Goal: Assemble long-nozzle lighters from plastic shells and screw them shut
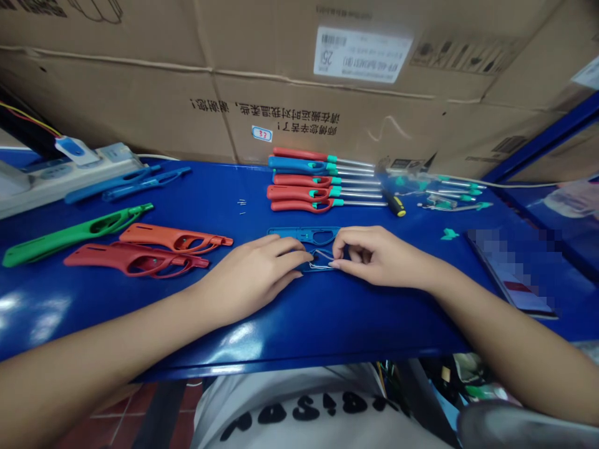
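In the middle of the blue table lies one blue lighter half-shell [303, 234], with a trigger hole at its right end. Just in front of it, a second blue lighter half-shell [319, 269] is mostly covered by my fingers. My left hand [262, 271] grips the left part of this nearer piece with bent fingertips. A thin pale wire [321, 252] loops across the shell. My right hand [379, 255] pinches the wire's right end between thumb and forefinger.
Assembled red and blue lighters [304, 193] lie in a row behind, beside a screwdriver [397, 202] and metal tubes [461, 192]. Left are green [77, 234], orange [173, 236] and red [133, 259] shells and a power strip [60, 174]. A phone-like slab [515, 274] lies right.
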Demonstrator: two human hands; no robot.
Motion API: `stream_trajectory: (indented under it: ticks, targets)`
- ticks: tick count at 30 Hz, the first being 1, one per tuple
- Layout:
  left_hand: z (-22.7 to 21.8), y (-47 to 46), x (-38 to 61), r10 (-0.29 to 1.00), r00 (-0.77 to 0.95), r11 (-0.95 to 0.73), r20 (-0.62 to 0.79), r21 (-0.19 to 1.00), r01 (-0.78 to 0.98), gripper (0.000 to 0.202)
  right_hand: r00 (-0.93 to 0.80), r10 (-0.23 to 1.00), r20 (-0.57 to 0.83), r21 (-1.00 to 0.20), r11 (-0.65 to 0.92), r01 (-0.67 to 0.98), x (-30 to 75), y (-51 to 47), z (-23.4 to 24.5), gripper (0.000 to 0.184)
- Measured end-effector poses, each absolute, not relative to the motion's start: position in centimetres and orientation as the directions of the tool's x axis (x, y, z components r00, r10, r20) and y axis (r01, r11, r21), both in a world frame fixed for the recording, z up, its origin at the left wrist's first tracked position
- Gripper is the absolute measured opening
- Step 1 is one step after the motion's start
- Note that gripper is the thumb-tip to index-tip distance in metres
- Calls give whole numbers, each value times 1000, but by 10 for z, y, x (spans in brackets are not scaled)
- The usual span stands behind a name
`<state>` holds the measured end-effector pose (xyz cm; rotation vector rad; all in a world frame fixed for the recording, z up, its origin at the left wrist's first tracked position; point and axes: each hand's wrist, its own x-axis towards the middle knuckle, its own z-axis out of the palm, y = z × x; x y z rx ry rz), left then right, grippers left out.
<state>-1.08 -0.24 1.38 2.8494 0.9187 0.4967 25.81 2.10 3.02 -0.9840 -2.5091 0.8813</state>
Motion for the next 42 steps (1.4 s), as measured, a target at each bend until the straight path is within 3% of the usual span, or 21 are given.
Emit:
stream_trajectory:
  ticks: [8, 23, 31, 42]
  targets:
    - [13, -2, -12, 533, 807, -844, 253, 90, 529, 30, -739, 673, 30, -641, 581, 503, 255, 24, 26, 5]
    - [15, -1, -11, 532, 804, -843, 266, 72, 534, 28, -814, 565, 133, -585, 708, 396, 258, 24, 29, 12]
    - [13, -3, -14, 483, 833, -856, 272, -55, 514, 31, -820, 555, 141, -552, 731, 400, 259, 24, 30, 15]
    - [13, -8, -12, 535, 783, -836, 317, 64, 545, 30, -824, 550, 134, -515, 749, 416, 261, 22, 32, 13]
